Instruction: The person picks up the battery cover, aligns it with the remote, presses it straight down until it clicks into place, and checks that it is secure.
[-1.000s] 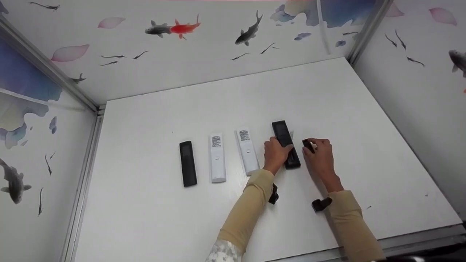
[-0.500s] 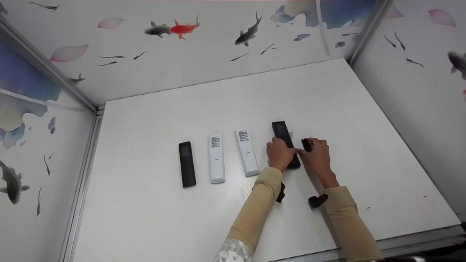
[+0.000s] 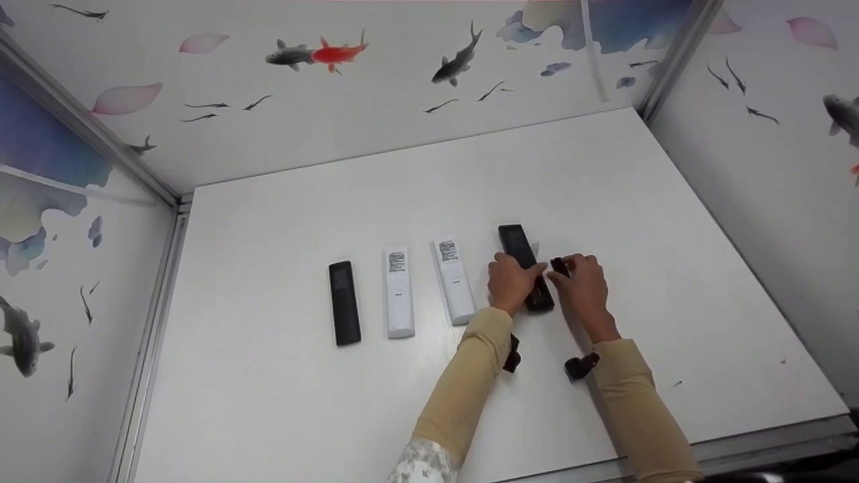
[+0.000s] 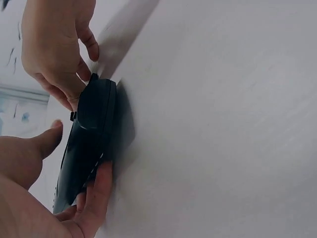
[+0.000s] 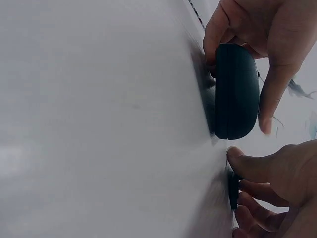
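A black remote control [image 3: 518, 245] lies back side up at the right end of a row on the white table. My left hand [image 3: 510, 282] holds it from the left, fingers at its far side edge and thumb over its upper face, as the right wrist view shows. Just right of the remote, my right hand [image 3: 585, 285] pinches a small flat black piece [image 3: 558, 266], which looks like a battery cover. In the right wrist view this battery cover [image 5: 233, 188] stays low by the table, apart from the remote's rounded end [image 5: 237, 94].
Left of the hands lie two white remote controls [image 3: 454, 285] [image 3: 400, 295] and another black remote control [image 3: 345, 303]. A small pale piece [image 3: 535, 247] shows beside the held remote. Printed panels [image 3: 376, 87] wall the table [image 3: 282, 402] at the back and both sides.
My right hand has shifted slightly left, bringing the battery cover nearer the remote. My left hand moved right, its thumb meeting the right hand, then drew back left. The other remotes have stayed put.
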Demonstrator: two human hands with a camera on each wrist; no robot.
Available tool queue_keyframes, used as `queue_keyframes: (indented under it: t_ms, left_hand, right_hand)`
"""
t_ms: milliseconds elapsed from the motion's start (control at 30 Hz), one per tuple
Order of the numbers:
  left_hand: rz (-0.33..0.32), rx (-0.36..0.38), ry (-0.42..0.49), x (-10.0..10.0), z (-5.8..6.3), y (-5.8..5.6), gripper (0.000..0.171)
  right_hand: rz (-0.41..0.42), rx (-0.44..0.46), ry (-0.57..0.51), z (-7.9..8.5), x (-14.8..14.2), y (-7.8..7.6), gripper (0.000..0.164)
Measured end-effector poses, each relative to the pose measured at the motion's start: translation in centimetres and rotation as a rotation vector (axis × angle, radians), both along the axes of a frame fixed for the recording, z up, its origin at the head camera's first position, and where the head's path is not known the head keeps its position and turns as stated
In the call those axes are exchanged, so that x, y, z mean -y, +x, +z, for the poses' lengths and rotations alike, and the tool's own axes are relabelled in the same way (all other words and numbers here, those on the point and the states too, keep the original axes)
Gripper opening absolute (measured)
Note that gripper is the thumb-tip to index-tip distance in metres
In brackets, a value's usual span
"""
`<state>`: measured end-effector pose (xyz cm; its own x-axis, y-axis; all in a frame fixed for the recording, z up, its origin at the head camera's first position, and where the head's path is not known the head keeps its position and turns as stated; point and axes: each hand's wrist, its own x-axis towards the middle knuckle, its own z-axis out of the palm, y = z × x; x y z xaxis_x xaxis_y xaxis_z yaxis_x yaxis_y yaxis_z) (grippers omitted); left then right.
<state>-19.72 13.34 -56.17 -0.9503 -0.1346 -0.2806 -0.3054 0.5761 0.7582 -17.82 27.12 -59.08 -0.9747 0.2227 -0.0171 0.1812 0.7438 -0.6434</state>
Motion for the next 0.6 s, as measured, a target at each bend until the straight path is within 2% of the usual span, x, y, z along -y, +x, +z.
queue_keyframes:
  t_ms: [267, 467, 600]
  left_hand:
    - [0.016, -0.031, 0.093, 1.0, -0.7, -0.6, 0.034]
    - [0.048, -0.026, 0.154, 1.4, -0.8, -0.6, 0.033]
    - [0.061, -0.027, 0.208, 1.3, -0.9, -0.6, 0.035]
  right_hand:
    - [0.014, -0.024, -0.005, 0.4, 0.2, 0.3, 0.03]
    - [0.021, -0.01, 0.077, 0.8, 0.4, 0.4, 0.033]
    - [0.002, -0.047, 0.095, 0.8, 0.4, 0.4, 0.037]
